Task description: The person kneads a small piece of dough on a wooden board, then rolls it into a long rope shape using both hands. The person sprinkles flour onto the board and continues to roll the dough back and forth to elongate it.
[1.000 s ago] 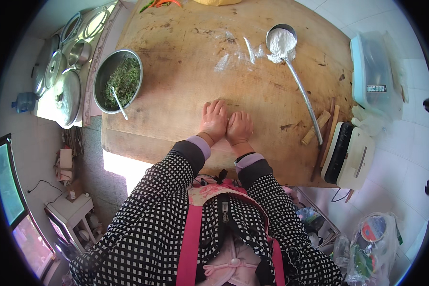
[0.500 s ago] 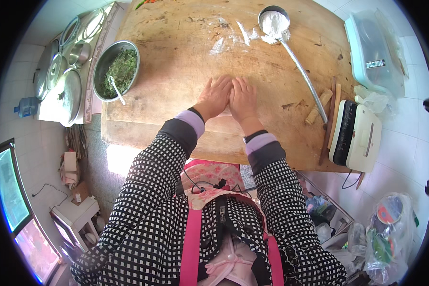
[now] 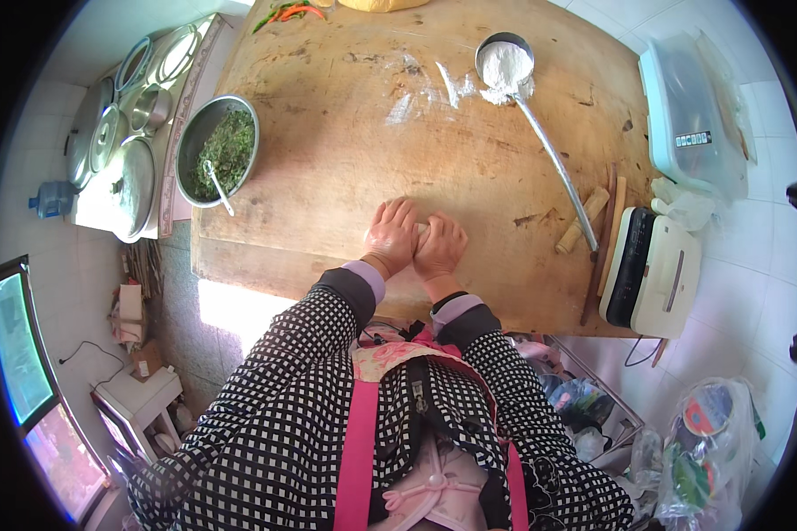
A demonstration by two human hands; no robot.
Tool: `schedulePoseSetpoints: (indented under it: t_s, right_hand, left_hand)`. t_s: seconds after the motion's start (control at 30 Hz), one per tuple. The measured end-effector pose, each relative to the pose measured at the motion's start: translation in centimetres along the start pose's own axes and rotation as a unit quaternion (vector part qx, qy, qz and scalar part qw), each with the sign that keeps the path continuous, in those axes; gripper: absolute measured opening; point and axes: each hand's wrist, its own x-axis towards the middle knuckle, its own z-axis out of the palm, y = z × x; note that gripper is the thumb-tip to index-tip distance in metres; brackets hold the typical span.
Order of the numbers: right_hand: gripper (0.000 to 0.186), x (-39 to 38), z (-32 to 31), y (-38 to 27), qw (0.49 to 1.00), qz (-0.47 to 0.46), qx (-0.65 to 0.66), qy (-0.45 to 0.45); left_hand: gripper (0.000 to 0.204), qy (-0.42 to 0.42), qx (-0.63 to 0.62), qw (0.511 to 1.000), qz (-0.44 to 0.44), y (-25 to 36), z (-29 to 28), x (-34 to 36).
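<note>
My left hand (image 3: 392, 230) and my right hand (image 3: 440, 242) lie side by side on the wooden board (image 3: 328, 177), fingers curled over a pale lump of dough (image 3: 423, 229) that is mostly hidden beneath them. Forward and to the right of my hands, a metal ladle (image 3: 505, 71) holds white flour, some spilled round its rim, and its long handle points toward me. To their left stands a steel bowl (image 3: 223, 155) of chopped greens with a white spoon in it.
Wooden rods (image 3: 583, 221), a white-and-black appliance (image 3: 648, 274) and a pale blue plastic bin (image 3: 691, 115) line the right edge. Several pots and lids (image 3: 133, 186) stand on the left counter. Chillies (image 3: 292, 13) and a yellow mass (image 3: 383, 3) lie at the far edge.
Both hands reached forward half a second ago and are now drawn back toward my body, with fingers more curled. The dough now shows between them.
</note>
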Motion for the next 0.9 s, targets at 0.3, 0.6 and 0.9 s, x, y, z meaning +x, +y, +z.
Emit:
schedulePoseSetpoints:
  t_s: [0.3, 0.6, 0.9]
  right_hand:
    - [0.009, 9.3, 2.4, 1.9, 0.994, 0.053, 0.031, -0.091]
    - [0.020, 12.3, 2.7, 4.1, 0.981, 0.014, 0.168, -0.100]
    - [0.052, 9.0, 0.5, 6.1, 0.959, 0.206, 0.109, -0.162]
  left_hand:
    - [0.029, -0.074, 0.044, 0.996, -0.024, -2.2, 0.0, 8.6]
    - [0.048, -0.103, 0.004, 0.988, -0.114, 0.4, -1.2, 4.7]
    - [0.043, -0.095, -0.203, 0.964, -0.143, 1.7, -4.6, -1.5]
